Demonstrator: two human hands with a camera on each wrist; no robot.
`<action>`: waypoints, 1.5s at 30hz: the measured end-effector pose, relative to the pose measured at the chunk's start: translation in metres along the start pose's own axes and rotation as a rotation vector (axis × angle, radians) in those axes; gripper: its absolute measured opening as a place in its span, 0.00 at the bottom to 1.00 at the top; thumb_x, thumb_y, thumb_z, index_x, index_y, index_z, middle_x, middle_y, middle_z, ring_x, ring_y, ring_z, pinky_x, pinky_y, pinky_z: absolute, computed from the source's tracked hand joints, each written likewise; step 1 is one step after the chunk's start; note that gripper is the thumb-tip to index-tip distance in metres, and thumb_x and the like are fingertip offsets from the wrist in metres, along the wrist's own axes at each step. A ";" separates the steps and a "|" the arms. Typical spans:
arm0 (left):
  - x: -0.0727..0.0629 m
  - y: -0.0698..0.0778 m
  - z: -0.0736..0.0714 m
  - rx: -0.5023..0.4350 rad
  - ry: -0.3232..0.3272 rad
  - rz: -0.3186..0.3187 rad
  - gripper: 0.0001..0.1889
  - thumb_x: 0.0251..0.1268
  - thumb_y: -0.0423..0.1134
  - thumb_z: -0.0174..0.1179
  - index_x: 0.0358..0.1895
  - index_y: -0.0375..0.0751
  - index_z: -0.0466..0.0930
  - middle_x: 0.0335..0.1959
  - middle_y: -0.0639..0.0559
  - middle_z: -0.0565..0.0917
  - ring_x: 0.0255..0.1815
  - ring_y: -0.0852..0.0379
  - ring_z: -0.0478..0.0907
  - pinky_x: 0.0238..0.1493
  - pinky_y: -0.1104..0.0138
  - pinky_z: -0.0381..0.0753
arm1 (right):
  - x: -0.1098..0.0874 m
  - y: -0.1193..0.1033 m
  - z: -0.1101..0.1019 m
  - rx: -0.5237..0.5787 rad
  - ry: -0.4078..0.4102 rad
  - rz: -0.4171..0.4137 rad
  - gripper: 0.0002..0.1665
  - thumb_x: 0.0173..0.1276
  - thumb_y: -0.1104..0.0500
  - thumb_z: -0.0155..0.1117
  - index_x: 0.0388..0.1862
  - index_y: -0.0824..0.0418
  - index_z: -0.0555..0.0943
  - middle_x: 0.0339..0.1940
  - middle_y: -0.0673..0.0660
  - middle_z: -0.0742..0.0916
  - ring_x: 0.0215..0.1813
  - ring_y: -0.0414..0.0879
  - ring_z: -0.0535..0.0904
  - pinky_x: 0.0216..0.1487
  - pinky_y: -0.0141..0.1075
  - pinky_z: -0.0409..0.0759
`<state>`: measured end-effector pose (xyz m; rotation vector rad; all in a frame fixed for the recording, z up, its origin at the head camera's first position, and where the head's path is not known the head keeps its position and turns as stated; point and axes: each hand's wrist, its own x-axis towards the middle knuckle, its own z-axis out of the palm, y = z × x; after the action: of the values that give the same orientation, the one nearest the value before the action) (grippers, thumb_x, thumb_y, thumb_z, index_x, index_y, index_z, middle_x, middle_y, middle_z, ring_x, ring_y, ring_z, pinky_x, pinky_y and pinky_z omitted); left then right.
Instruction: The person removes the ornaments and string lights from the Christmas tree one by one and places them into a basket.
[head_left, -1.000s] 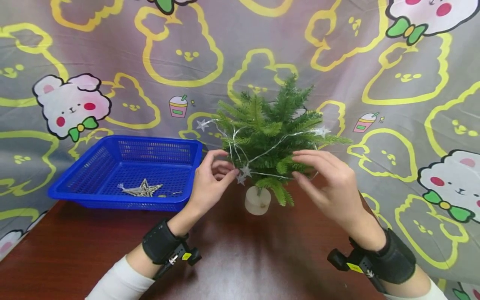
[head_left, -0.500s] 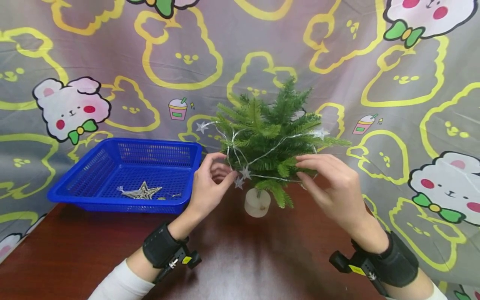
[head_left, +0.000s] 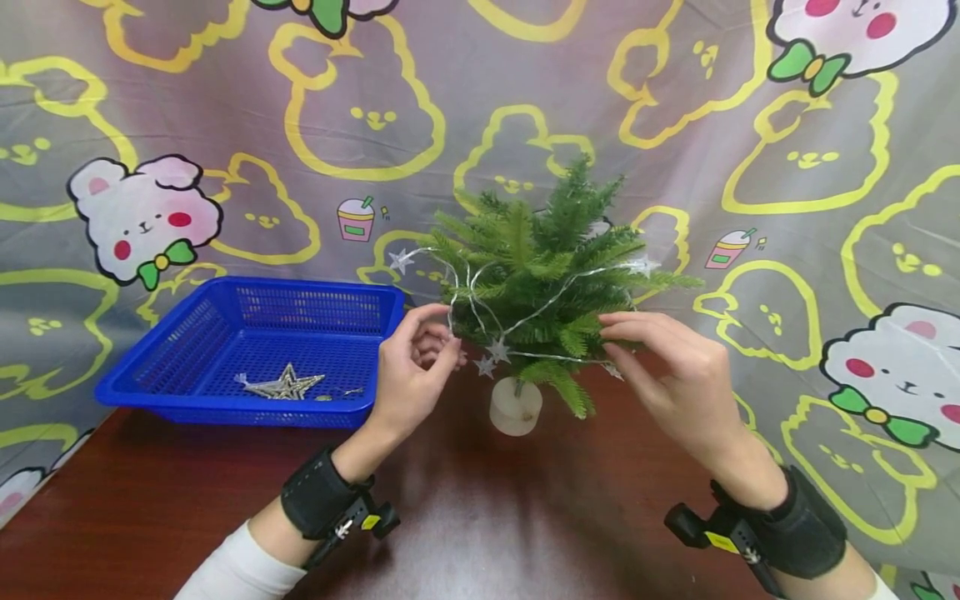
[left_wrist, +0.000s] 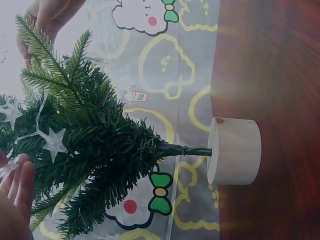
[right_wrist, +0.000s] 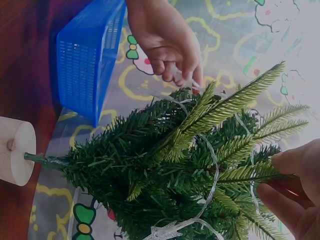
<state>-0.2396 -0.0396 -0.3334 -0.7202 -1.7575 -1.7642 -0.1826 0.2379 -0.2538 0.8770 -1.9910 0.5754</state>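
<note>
Two black straps (head_left: 318,492) sit on your wrists, nearest the viewpoint, just beyond the ends of your white sleeves (head_left: 242,565). Your forearms extend over the reddish-brown tabletop (head_left: 450,500). Your left hand (head_left: 408,371) is positioned at the left side of the tree, thumb and fingers pinching the clear star string (head_left: 498,350). Your right hand (head_left: 682,383) is at the right side; its thumb and finger pinch a branch tip (right_wrist: 265,176), as the right wrist view shows. Between both hands, the tree (head_left: 536,250) stands upright on its round wooden base (head_left: 516,410), which rests on the tabletop. The string crosses the front of the branches; two of its stars hang close together above the base, and others hang at either side. Left of the tree, the blue basket (head_left: 225,407) contains a gold star (head_left: 291,383). Behind everything hangs a gray curtain (head_left: 420,50) with cartoon prints.
</note>
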 end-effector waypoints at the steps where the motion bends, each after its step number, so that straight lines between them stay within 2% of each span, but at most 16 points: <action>1: 0.000 0.001 0.000 -0.003 0.003 0.008 0.18 0.63 0.22 0.59 0.56 0.28 0.75 0.30 0.37 0.82 0.25 0.60 0.84 0.27 0.66 0.85 | 0.000 0.001 0.000 0.002 0.002 0.000 0.13 0.56 0.71 0.70 0.41 0.62 0.87 0.46 0.57 0.90 0.49 0.48 0.85 0.61 0.20 0.71; 5: 0.001 0.003 0.000 -0.006 0.014 0.033 0.13 0.64 0.21 0.56 0.52 0.24 0.76 0.30 0.36 0.81 0.25 0.63 0.83 0.28 0.65 0.85 | -0.001 0.002 -0.001 0.011 0.011 0.002 0.12 0.57 0.71 0.70 0.41 0.62 0.87 0.46 0.57 0.90 0.49 0.48 0.85 0.61 0.20 0.72; 10: 0.002 0.004 -0.001 0.003 0.030 0.029 0.11 0.68 0.22 0.52 0.50 0.26 0.77 0.29 0.33 0.81 0.25 0.63 0.82 0.27 0.65 0.85 | -0.001 0.005 -0.002 0.025 0.020 0.004 0.12 0.57 0.72 0.69 0.40 0.63 0.87 0.46 0.57 0.90 0.50 0.45 0.85 0.59 0.20 0.72; 19: 0.004 0.007 -0.004 0.019 0.053 0.017 0.13 0.66 0.19 0.43 0.46 0.26 0.75 0.26 0.34 0.78 0.23 0.60 0.80 0.25 0.64 0.84 | -0.003 0.013 -0.005 0.034 0.041 0.024 0.12 0.56 0.73 0.69 0.39 0.62 0.87 0.44 0.58 0.90 0.54 0.31 0.82 0.56 0.18 0.72; 23: 0.006 0.008 -0.006 0.029 0.080 0.024 0.14 0.62 0.18 0.37 0.40 0.27 0.73 0.23 0.38 0.75 0.20 0.59 0.75 0.20 0.65 0.79 | -0.004 0.017 -0.007 0.036 0.041 0.037 0.11 0.57 0.72 0.69 0.39 0.62 0.87 0.44 0.58 0.91 0.54 0.28 0.81 0.54 0.17 0.72; 26: 0.007 0.009 -0.008 0.036 0.104 0.025 0.15 0.59 0.18 0.36 0.37 0.28 0.74 0.21 0.41 0.72 0.17 0.60 0.69 0.16 0.68 0.72 | -0.005 0.019 -0.007 0.041 0.041 0.043 0.08 0.61 0.69 0.69 0.39 0.63 0.88 0.44 0.58 0.91 0.54 0.27 0.81 0.52 0.16 0.72; 29: 0.008 0.010 -0.012 0.086 0.121 0.047 0.13 0.64 0.21 0.40 0.37 0.28 0.76 0.21 0.45 0.71 0.19 0.63 0.65 0.19 0.71 0.66 | -0.005 0.021 -0.008 0.047 0.042 0.045 0.06 0.64 0.66 0.67 0.39 0.63 0.88 0.45 0.58 0.91 0.54 0.26 0.81 0.50 0.16 0.73; 33: 0.011 0.009 -0.015 0.180 0.168 0.116 0.10 0.72 0.29 0.50 0.35 0.31 0.81 0.19 0.52 0.69 0.20 0.67 0.60 0.22 0.72 0.58 | -0.005 0.024 -0.009 0.045 0.036 0.048 0.05 0.65 0.65 0.67 0.38 0.63 0.88 0.45 0.57 0.91 0.52 0.25 0.81 0.44 0.16 0.73; 38: 0.016 0.009 -0.019 0.209 0.223 0.178 0.07 0.69 0.29 0.58 0.34 0.33 0.85 0.15 0.55 0.65 0.17 0.69 0.55 0.20 0.72 0.53 | -0.006 0.025 -0.010 0.024 0.030 0.063 0.11 0.57 0.73 0.70 0.37 0.62 0.87 0.45 0.55 0.91 0.47 0.27 0.83 0.41 0.15 0.73; 41: 0.018 0.011 -0.021 0.242 0.242 0.189 0.07 0.69 0.30 0.59 0.36 0.35 0.86 0.13 0.56 0.62 0.16 0.69 0.54 0.19 0.73 0.52 | -0.006 0.025 -0.010 0.024 0.034 0.071 0.13 0.55 0.75 0.70 0.37 0.61 0.88 0.45 0.55 0.91 0.46 0.28 0.83 0.41 0.14 0.74; 45: 0.021 0.014 -0.023 0.294 0.279 0.192 0.10 0.72 0.31 0.55 0.38 0.36 0.87 0.14 0.51 0.70 0.16 0.69 0.56 0.21 0.73 0.56 | -0.006 0.027 -0.011 0.027 0.033 0.081 0.09 0.60 0.70 0.70 0.37 0.61 0.88 0.45 0.55 0.91 0.43 0.32 0.85 0.40 0.14 0.75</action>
<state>-0.2446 -0.0630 -0.3087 -0.4746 -1.6490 -1.3682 -0.1953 0.2646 -0.2551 0.8004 -2.0005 0.6601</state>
